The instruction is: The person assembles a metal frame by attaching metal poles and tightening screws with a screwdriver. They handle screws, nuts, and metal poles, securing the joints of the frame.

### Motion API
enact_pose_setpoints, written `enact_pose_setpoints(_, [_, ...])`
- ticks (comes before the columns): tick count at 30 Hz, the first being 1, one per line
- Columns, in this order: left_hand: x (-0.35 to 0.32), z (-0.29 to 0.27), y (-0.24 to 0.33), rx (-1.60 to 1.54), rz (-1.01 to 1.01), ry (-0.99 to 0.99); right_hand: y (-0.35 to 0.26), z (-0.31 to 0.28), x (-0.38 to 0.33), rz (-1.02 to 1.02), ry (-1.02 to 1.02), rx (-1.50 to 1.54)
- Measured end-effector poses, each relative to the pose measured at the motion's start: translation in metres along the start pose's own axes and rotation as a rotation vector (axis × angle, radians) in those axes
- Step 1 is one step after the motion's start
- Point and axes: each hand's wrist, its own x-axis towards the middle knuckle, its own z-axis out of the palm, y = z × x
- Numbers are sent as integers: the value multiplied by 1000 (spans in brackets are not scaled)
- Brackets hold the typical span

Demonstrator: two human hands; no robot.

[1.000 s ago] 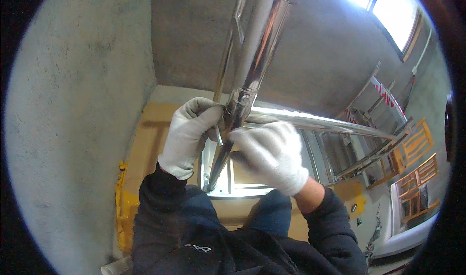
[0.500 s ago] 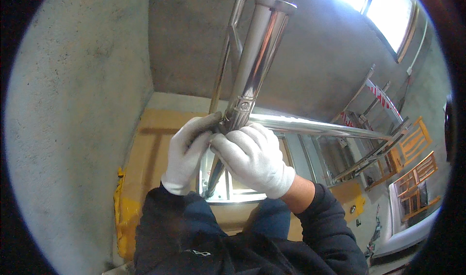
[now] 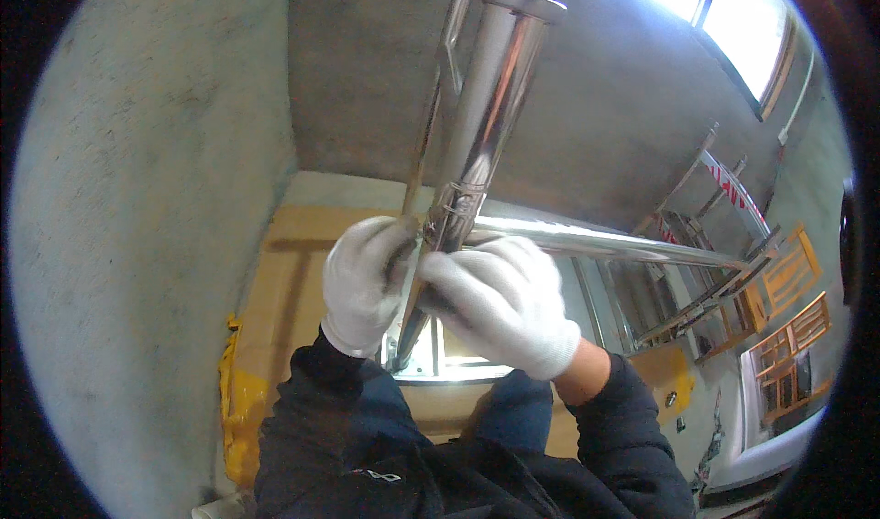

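Note:
A thick, shiny metal tube (image 3: 490,106) slants down from the top toward me, with a clamp-like collar (image 3: 461,200) round its lower part. Just below that collar, both my hands are at the tube in white knit gloves. My left hand (image 3: 359,285) is on its left side, fingers curled together and slightly blurred. My right hand (image 3: 504,303) lies across the tube's lower part from the right, fingers bent and closed. Whatever either hand pinches is hidden by the gloves. Below them, a narrower dark tube end (image 3: 410,336) reaches down to a pale metal frame (image 3: 458,370).
A thinner tube (image 3: 429,115) runs beside the thick one. A horizontal bar (image 3: 605,241) reaches right to a metal rack (image 3: 701,244) with red-and-white tape. Wooden chairs (image 3: 788,276) stand at the right. Brown board (image 3: 293,290) covers floor by the left wall (image 3: 174,198).
My right hand has moved slightly right and down, its fingertips drawing away from my left hand. My left hand has shifted a little right. The tubes sit almost the same in view.

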Motion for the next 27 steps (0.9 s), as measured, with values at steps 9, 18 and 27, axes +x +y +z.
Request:
enact_pose_setpoints(9, [-3, 8, -15, -377, -221, 157, 53, -39, -23, 318, -301, -250])
enact_pose_setpoints(18, [16, -3, -8, -346, -127, -41, 54, -32, -27, 316, -297, -345])
enact_pose_setpoints(27, [29, -19, -12, -150, 102, -217, 53, -30, -26, 288, -252, -353])
